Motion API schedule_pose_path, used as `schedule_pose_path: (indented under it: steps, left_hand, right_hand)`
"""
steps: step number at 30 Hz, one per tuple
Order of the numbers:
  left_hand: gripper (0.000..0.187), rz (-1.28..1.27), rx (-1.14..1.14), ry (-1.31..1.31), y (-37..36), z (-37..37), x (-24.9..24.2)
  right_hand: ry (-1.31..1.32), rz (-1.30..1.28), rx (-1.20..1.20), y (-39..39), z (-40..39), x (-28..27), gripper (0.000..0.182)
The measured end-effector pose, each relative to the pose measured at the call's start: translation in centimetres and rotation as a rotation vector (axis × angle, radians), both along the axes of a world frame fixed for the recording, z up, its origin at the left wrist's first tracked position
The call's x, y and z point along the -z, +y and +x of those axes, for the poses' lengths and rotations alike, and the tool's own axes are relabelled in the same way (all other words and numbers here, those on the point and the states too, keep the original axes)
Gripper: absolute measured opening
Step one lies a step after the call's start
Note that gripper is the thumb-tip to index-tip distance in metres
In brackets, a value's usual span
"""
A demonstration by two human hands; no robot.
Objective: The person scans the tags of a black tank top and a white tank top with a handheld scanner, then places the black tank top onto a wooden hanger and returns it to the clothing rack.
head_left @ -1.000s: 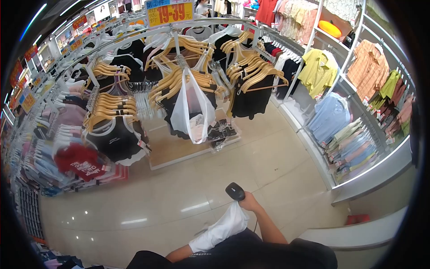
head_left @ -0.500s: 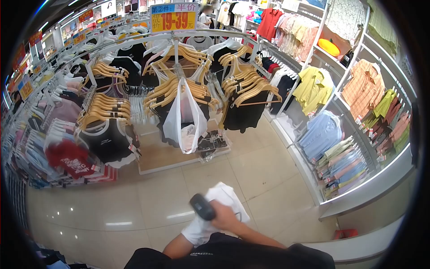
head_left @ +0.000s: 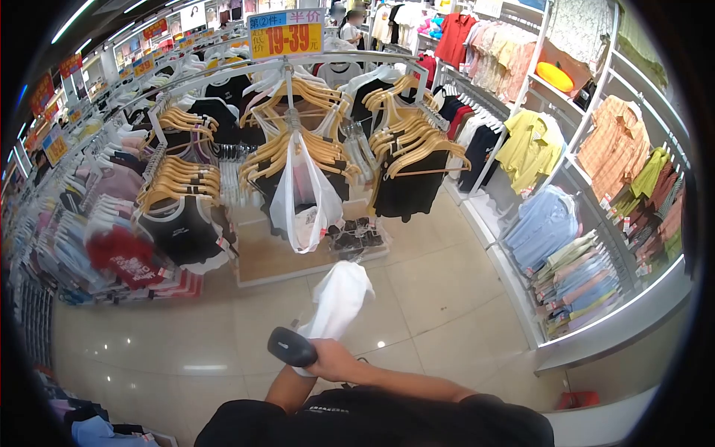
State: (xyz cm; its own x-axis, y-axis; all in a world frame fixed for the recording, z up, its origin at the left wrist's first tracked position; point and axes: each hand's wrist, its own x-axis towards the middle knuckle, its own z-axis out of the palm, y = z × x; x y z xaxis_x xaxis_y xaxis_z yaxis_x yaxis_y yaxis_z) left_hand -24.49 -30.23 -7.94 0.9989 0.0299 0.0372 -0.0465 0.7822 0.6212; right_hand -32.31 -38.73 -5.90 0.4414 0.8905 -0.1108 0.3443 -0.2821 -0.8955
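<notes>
My right hand (head_left: 335, 360) is wrapped round a dark handheld barcode scanner (head_left: 291, 347), which points to the left just above my other wrist. My left hand (head_left: 293, 380) is mostly hidden under the scanner and white cloth, with only the wrist and forearm showing. From there a white garment (head_left: 339, 294) stretches forward over the floor, held up by that hand. Its far end comes close to a plastic-wrapped pack of dark items (head_left: 357, 237) by the low platform.
Ahead, a rack carries black tops on wooden hangers (head_left: 410, 182), a white plastic bag (head_left: 305, 194) and a price sign (head_left: 287, 36). Shirts hang on wall shelving (head_left: 536, 223) at right. A red shirt (head_left: 123, 253) hangs at left. A red object (head_left: 577, 400) lies low right.
Both hands and the scanner have moved left and slightly nearer my body. The white garment, bunched around my left forearm before, now extends forward, away from me.
</notes>
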Motion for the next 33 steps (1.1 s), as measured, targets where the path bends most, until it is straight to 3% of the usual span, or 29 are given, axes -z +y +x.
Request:
schedule_pose_path:
  steps: [3, 7, 9, 11, 12, 13, 15, 17, 19, 22, 26, 33]
  left_hand:
    - [0.046, 0.002, -0.019, 0.01, -0.8, 0.2, 0.1]
    - [0.045, 0.033, -0.051, 0.01, -2.2, 0.6, 0.4]
    - [0.044, 0.095, -0.085, -0.023, -3.1, 1.5, 0.5]
    - [0.043, 0.202, -0.153, -0.058, -4.3, 2.0, 1.2]
    - [0.042, 0.371, -0.173, -0.08, -4.7, 2.1, 1.4]
    - [0.042, 0.536, -0.19, -0.097, -5.0, 2.3, 1.3]
    - [0.044, 1.162, -0.13, -0.184, -4.8, 3.1, -0.6]
    - [0.037, 0.622, 0.246, -0.164, -4.5, 6.8, 5.5]
    - [0.029, -0.405, 0.414, 0.2, -6.7, 6.2, 3.7]
    - [0.033, -0.134, 0.077, 0.454, -9.9, 4.5, 1.3]
    - [0.028, -0.092, 0.184, 0.307, -11.2, 5.0, 1.9]
    - [0.02, -0.08, 0.359, 0.145, -14.2, 7.6, 0.6]
  right_hand:
    - [0.209, 0.099, -0.079, -0.4, -0.1, -1.7, 0.03]
    - [0.227, 0.182, -0.141, -2.0, 1.7, 1.0, 0.033]
    - [0.254, 0.109, 0.036, -4.5, 4.4, -1.0, 0.036]
    - [0.163, 0.262, 0.259, -7.0, 7.9, 1.4, 0.046]
    - [0.114, 0.443, 0.398, -8.2, 9.5, 0.5, 0.051]
    - [0.147, 0.435, 0.507, -9.6, 11.5, 1.5, 0.055]
    - [-0.089, 0.523, 0.71, -12.3, 15.2, 4.3, 0.054]
    - [0.25, 0.233, 0.624, -14.9, 16.9, 0.7, 0.049]
    - [0.49, 0.263, 0.515, -16.4, 17.8, 1.6, 0.043]
    - [0.531, 0.259, 0.294, -17.5, 18.3, 1.0, 0.045]
    - [0.518, 0.306, 0.34, -18.2, 19.0, 2.9, 0.049]
    - [0.501, 0.428, 0.614, -20.9, 20.6, 1.4, 0.045]
